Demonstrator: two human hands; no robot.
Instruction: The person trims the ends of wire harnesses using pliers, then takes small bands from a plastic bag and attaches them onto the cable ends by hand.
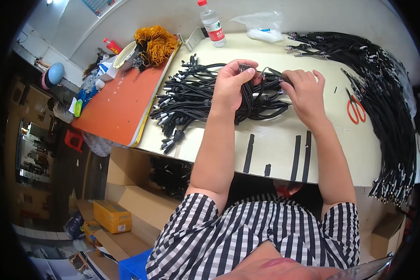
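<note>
My left hand [227, 88] is closed around several black cables [252, 95], the thumb pressed over them near their upper ends. To its right, the fingers of my right hand [307, 93] are bent together at a cable end with thin coloured wires, though the fingertips partly hide it. A large pile of black cables [191, 93] with grey and black plugs lies beneath and left of my left hand. Orange-handled scissors [356, 109] lie on the pale tabletop [275, 137] to the right of my right hand.
A long heap of black cables [382, 102] hangs over the table's right edge. A water bottle [213, 25] and a plastic bag [264, 28] stand at the back. Black tape strips [296, 157] mark the front edge. An orange board [121, 105] carries orange cables [156, 44] and a basket [124, 57].
</note>
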